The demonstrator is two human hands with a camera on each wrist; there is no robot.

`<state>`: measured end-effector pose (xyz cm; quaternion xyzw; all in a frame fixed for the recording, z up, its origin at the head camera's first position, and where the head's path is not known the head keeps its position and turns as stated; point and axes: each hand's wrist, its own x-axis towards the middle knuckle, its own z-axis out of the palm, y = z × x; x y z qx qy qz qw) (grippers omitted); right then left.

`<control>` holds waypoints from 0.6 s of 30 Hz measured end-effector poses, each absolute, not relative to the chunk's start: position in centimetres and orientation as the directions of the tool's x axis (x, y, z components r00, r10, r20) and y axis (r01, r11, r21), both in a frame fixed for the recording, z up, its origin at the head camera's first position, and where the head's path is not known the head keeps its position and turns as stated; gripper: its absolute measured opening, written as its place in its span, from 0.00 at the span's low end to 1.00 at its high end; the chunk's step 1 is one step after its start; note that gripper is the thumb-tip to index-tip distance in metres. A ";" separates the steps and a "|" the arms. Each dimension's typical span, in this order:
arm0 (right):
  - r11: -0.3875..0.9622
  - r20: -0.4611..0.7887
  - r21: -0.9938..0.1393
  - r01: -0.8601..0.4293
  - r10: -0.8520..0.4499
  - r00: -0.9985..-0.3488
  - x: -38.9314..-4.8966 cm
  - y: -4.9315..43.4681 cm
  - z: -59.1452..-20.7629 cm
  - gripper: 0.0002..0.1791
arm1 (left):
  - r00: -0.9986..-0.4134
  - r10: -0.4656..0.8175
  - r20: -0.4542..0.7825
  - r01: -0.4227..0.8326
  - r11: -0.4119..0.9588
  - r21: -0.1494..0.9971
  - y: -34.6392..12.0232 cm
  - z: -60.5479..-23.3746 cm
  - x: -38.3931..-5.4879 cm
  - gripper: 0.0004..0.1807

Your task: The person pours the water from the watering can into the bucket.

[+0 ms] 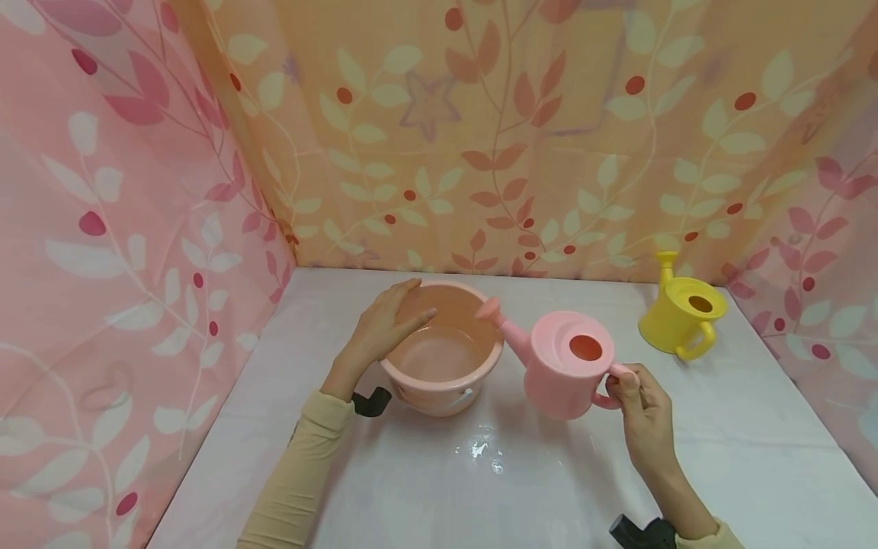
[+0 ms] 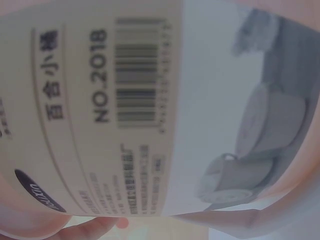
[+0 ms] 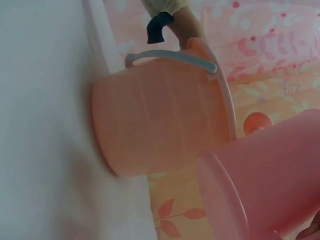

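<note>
Beige sleeve (image 1: pixel 295 465), nearest, is leading to the left hand (image 1: pixel 380 324), which is resting straight-fingered on the bucket (image 1: pixel 439 398), probably for steadiness; right of the bucket, the right hand (image 1: pixel 643 415) is gripping the pink watering can (image 1: pixel 559 385) by its handle (image 1: pixel 605 401), presumably for aiming its spout (image 1: pixel 514 337) bucketward.

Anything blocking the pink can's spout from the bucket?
Nothing visible. The right hand holds the pink can; in the head view, its spout tip overlaps the right rim of the bucket. The left hand is at the left rim, the yellow can off right.
</note>
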<state>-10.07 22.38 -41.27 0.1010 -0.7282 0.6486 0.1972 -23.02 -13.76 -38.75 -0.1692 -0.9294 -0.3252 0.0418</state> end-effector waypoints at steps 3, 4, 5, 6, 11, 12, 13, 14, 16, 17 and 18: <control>0.149 0.424 -0.900 -0.409 0.094 -0.901 -10.1 22.3 -41.1 0.11 | -0.940 0.286 0.188 0.341 0.732 0.590 -13.7 -38.8 -23.1 0.42; 0.151 0.421 -0.902 -0.405 0.096 -0.902 -10.0 22.3 -41.0 0.10 | -0.940 0.283 0.188 0.339 0.733 0.590 -13.7 -38.8 -23.1 0.43; 0.160 0.420 -0.901 -0.402 0.095 -0.903 -10.0 22.3 -41.0 0.10 | -0.941 0.283 0.188 0.338 0.734 0.589 -13.7 -38.8 -23.1 0.43; 0.167 0.416 -0.903 -0.397 0.097 -0.904 -10.0 22.2 -41.0 0.10 | -0.941 0.281 0.190 0.338 0.735 0.588 -13.7 -38.9 -23.1 0.43; 0.201 0.415 -0.898 -0.392 0.085 -0.906 -10.1 22.2 -40.9 0.10 | -0.941 0.278 0.192 0.337 0.729 0.596 -13.8 -39.0 -23.1 0.43; 0.204 0.416 -0.897 -0.393 0.083 -0.906 -10.1 22.2 -40.8 0.10 | -0.941 0.280 0.192 0.338 0.728 0.596 -13.8 -39.0 -23.1 0.42; 0.211 0.417 -0.895 -0.393 0.082 -0.905 -10.1 22.3 -40.8 0.10 | -0.940 0.282 0.193 0.340 0.726 0.598 -13.8 -39.0 -23.1 0.42; 0.218 0.418 -0.893 -0.393 0.082 -0.905 -10.2 22.3 -40.8 0.10 | -0.940 0.283 0.193 0.341 0.724 0.600 -13.8 -39.0 -23.1 0.42; 0.223 0.428 -0.887 -0.404 0.071 -0.901 -10.2 22.3 -40.7 0.10 | -0.939 0.283 0.193 0.342 0.723 0.600 -13.8 -39.0 -23.1 0.42; 0.235 0.431 -0.883 -0.405 0.069 -0.900 -10.3 22.4 -40.6 0.10 | -0.939 0.284 0.195 0.343 0.723 0.600 -13.8 -38.9 -23.0 0.42; 0.244 0.437 -0.879 -0.411 0.062 -0.897 -10.3 22.4 -40.5 0.10 | -0.939 0.282 0.195 0.342 0.724 0.600 -13.8 -38.9 -23.0 0.42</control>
